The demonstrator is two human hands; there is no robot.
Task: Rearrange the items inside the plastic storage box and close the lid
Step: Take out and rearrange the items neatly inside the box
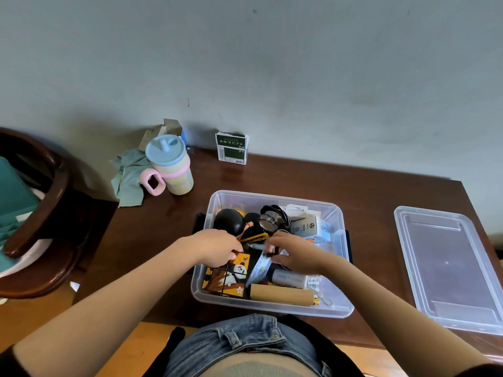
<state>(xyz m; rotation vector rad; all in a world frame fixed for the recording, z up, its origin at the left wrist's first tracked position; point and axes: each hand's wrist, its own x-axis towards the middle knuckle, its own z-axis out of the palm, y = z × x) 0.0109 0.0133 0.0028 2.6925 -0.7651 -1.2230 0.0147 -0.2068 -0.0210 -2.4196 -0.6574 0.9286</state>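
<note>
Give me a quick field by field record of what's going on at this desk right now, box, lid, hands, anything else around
box: clear plastic storage box, open, on the brown table
contents: panda puzzle, wooden roller, black round item, small cartons
lid: clear lid flat on the table, right of the box
left hand: left hand inside the box, above the panda puzzle
right hand: right hand inside the box, fingers curled among items
elsewhere: pastel cup, green cloth, green carton

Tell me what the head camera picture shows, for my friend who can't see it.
Two hands, left and right, reach into an open clear plastic box crammed with small things, including a panda picture cube and a wooden roller. The box sits on a dark wooden table, its lid lying to the right.
</note>
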